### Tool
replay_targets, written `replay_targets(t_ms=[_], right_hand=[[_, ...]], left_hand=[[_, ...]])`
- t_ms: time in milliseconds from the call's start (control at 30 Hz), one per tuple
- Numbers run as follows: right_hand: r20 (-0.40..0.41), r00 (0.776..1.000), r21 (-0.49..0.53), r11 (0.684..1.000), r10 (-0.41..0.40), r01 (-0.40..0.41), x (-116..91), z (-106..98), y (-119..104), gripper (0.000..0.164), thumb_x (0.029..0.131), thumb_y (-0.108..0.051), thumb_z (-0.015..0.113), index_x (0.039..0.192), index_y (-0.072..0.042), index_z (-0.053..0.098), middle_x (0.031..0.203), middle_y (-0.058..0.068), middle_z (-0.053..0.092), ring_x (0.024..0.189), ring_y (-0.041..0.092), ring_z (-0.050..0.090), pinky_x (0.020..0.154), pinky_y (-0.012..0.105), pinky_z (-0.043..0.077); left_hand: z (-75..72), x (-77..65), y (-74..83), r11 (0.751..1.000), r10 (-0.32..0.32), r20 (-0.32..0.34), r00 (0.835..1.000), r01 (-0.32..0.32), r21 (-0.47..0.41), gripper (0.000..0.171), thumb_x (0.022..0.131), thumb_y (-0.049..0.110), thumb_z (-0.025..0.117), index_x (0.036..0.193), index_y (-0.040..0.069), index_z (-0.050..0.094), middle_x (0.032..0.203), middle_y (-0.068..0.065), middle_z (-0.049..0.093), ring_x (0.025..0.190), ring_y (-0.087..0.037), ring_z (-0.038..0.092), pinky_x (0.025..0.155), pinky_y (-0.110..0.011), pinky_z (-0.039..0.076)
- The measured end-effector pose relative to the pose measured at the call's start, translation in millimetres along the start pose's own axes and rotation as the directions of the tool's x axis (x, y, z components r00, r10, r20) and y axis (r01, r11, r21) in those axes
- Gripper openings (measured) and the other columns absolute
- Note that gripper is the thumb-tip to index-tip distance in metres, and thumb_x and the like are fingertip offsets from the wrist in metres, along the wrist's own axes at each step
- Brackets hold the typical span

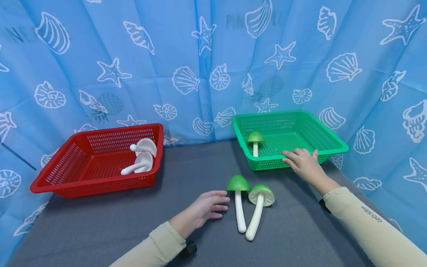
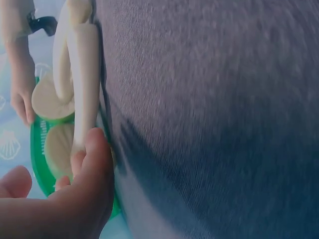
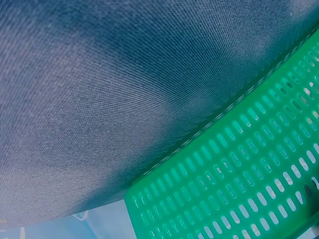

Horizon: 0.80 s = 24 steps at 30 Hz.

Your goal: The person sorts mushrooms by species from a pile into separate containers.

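Observation:
Two toy mushrooms with green caps and white stems lie side by side on the cloth: the left mushroom [image 1: 240, 211] and the right mushroom [image 1: 255, 218], whose pale underside shows. My left hand [image 1: 208, 208], fingers spread and nothing in its grasp, is just left of them; in the left wrist view its fingertips overlap a white stem [image 2: 85, 74]. Over the front rim of the green basket [image 1: 333, 151] lies my right hand [image 1: 305, 165], its fingers loosely extended. One more green-capped mushroom [image 1: 255, 138] stands inside that basket, at its left end. The right wrist view shows the basket's slotted wall [image 3: 224, 184], not the hand.
A red basket [image 1: 100, 184] sits at the left of the grey cloth [image 1: 197, 167], with two white soup spoons [image 1: 143, 161] at its right end. Behind both baskets hangs a blue curtain [image 1: 207, 92] printed with shells and starfish.

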State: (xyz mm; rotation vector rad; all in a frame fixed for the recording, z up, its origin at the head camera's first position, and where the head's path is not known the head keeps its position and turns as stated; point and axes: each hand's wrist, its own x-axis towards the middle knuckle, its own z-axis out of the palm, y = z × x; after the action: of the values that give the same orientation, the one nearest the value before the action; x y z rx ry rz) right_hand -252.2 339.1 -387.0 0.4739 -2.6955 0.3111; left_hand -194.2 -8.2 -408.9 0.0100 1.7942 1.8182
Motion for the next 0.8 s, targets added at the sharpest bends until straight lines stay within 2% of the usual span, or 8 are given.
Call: replay_targets(t_ms=[333,567,667,800], right_hand=[[-0.001,1.0,-0.003,1.0,0.005,-0.005,0.3,0.7,-0.5,0.034,0.095,-0.019,0.063,0.125,-0.003,0.062,0.105,0.021,0.06,0.101,0.045,0.051,0.093,0.083,0.008],[-0.003,1.0,-0.003,1.0,-0.003,0.003,0.2,1.7,0.6,0.034,0.094,-0.018,0.064,0.124,-0.003,0.063,0.105,0.021,0.06,0.101,0.046,0.051,0.092,0.084,0.008],[-0.008,1.0,-0.005,1.0,-0.002,0.002,0.1,1.3,0.0,0.034,0.094,-0.017,0.064,0.124,-0.004,0.063,0.104,0.02,0.06,0.101,0.045,0.051,0.092,0.084,0.008],[-0.006,1.0,-0.006,1.0,-0.003,0.003,0.7,1.8,1.0,0.034,0.094,-0.018,0.064,0.124,-0.003,0.063,0.104,0.021,0.059,0.101,0.046,0.051,0.092,0.084,0.007]], left_hand=[[14.7,9.8,-6.0,0.999,-0.001,-0.019,1.0,0.0,-0.039,0.053,0.096,0.011,0.056,0.143,-0.007,0.039,0.131,-0.023,0.056,0.112,-0.034,0.059,0.095,-0.05,0.046],[31.2,19.8,-7.6,1.0,0.027,-0.022,0.999,-0.027,0.011,0.056,0.092,-0.003,0.056,0.144,-0.01,0.035,0.137,-0.027,0.05,0.121,-0.039,0.053,0.101,-0.055,0.04],[37.0,23.5,-9.4,0.998,0.057,-0.041,0.998,-0.055,0.044,0.06,0.088,-0.009,0.058,0.143,-0.01,0.036,0.134,-0.026,0.053,0.117,-0.036,0.056,0.096,-0.051,0.045],[41.7,28.5,-11.3,0.992,0.079,-0.088,0.993,-0.07,0.102,0.063,0.083,-0.012,0.061,0.142,-0.009,0.039,0.121,-0.019,0.062,0.104,-0.028,0.061,0.085,-0.042,0.05]])
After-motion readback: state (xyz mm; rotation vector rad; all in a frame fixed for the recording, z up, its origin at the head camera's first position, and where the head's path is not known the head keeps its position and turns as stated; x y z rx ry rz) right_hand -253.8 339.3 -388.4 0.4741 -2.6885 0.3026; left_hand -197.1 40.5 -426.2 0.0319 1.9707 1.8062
